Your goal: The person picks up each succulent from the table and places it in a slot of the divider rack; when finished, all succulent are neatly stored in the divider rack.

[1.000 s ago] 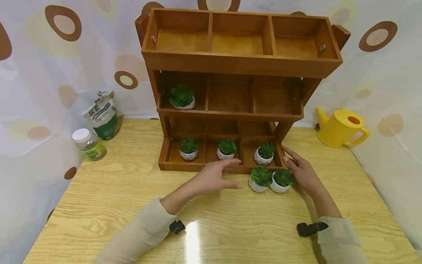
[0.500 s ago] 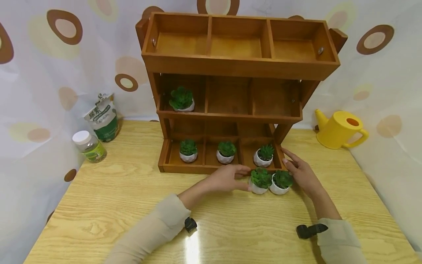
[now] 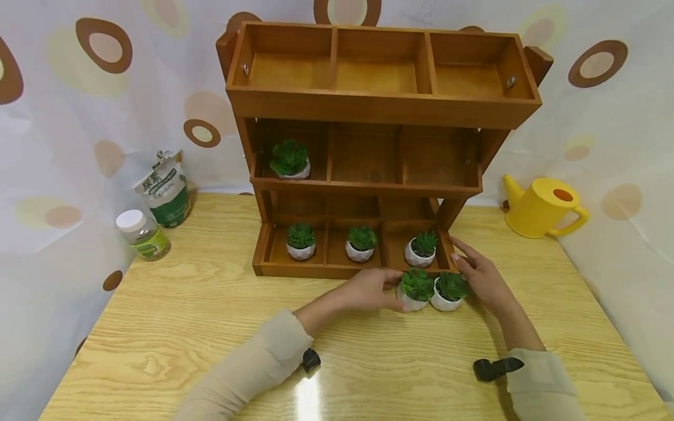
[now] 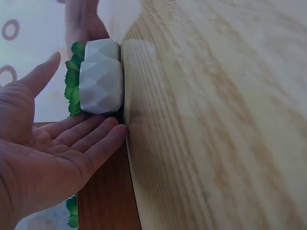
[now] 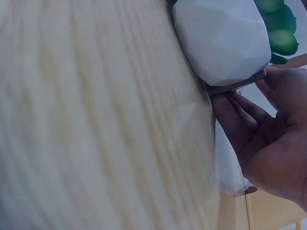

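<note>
My left hand (image 3: 368,290) is beside the left of two potted succulents (image 3: 417,286) standing on the table in front of the wooden shelf (image 3: 300,271). In the left wrist view its fingers reach nearly straight along the faceted white pot (image 4: 100,86), with the thumb held apart from it. The second potted succulent (image 3: 449,290) stands close against the first, on the right. My right hand (image 3: 485,283) rests at the right end of the shelf's bottom tier, fingers extended along its outer side; a white pot (image 5: 223,40) is just beside it in the right wrist view.
On the bottom tier sit three potted plants, one per compartment, including a spiky one (image 3: 423,248). Another succulent (image 3: 291,158) is in the middle tier's left compartment. A yellow watering can (image 3: 542,207) stands right; a lidded jar (image 3: 144,235) and a pouch (image 3: 167,190) stand left.
My left hand has moved right, up to the left loose succulent. The right hand has stayed at the shelf's end, and the plants have kept their places.
</note>
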